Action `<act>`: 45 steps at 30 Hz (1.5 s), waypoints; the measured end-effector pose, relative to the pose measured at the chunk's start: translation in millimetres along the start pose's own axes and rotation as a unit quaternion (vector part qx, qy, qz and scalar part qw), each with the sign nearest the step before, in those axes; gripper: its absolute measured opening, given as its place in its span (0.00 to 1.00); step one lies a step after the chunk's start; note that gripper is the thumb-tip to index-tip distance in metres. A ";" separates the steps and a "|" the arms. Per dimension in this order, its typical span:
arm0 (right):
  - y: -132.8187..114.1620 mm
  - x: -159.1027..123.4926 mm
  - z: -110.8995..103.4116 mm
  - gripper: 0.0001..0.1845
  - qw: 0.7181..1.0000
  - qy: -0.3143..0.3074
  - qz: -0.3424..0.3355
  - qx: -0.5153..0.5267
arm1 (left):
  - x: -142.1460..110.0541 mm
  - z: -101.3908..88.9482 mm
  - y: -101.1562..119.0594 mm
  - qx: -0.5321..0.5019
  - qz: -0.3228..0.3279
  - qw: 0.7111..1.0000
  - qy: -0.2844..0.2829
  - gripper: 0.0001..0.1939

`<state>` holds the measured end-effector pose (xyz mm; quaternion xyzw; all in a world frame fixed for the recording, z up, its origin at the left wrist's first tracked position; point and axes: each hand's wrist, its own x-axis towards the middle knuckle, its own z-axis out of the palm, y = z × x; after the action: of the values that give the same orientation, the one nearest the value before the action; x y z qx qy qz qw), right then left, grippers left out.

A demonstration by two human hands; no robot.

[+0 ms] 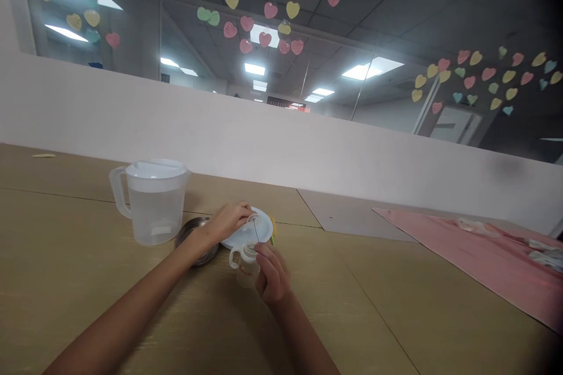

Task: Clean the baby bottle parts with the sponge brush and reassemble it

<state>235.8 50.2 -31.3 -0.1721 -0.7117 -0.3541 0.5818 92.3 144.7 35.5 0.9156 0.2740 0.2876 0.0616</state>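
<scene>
My left hand point(231, 220) is closed, its fingertips pinching a small clear round piece point(253, 219) above a pale plate. A thin dark rod point(256, 231) runs from that piece down to the fingers of my right hand point(273, 275), which are closed around its lower end. Right beside these fingers stands a small translucent bottle point(247, 272) with a side handle, an uncapped-looking neck and reddish print. My right hand partly hides it, so whether the hand touches it I cannot tell. The pale plate point(235, 240) lies just behind the bottle.
A lidded clear pitcher point(156, 211) stands on the left, beside a shiny metal bowl point(189, 228) partly behind my left forearm. Something yellow and green point(274, 228) shows at the plate's edge. A pink cloth point(466, 258) covers the table's right side. A white wall point(220, 140) rises behind.
</scene>
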 end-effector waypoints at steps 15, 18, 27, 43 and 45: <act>15.5 -8.0 1.2 0.13 0.995 -0.001 0.099 0.004 | -1.1 -5.5 18.7 -0.023 0.024 0.999 -0.035 0.14; 20.6 -9.9 1.1 0.14 0.988 0.008 0.151 0.010 | -1.7 -6.4 22.5 -0.030 0.024 0.998 -0.044 0.13; 25.3 -6.3 -3.9 0.11 0.971 -0.022 0.214 -0.099 | -0.7 -7.1 12.0 0.039 0.015 0.998 -0.047 0.15; 17.5 3.6 -10.9 0.06 0.972 -0.031 0.157 -0.170 | 3.2 2.7 11.1 0.092 -0.022 0.995 -0.013 0.13; 15.4 7.6 -13.5 0.06 0.975 -0.015 0.150 -0.163 | 3.4 5.1 5.0 0.088 -0.036 0.995 -0.004 0.13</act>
<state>253.4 50.1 -18.4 -0.3749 -0.6193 -0.3712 0.5814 99.8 142.5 34.4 0.9084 0.3305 0.2560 -0.0080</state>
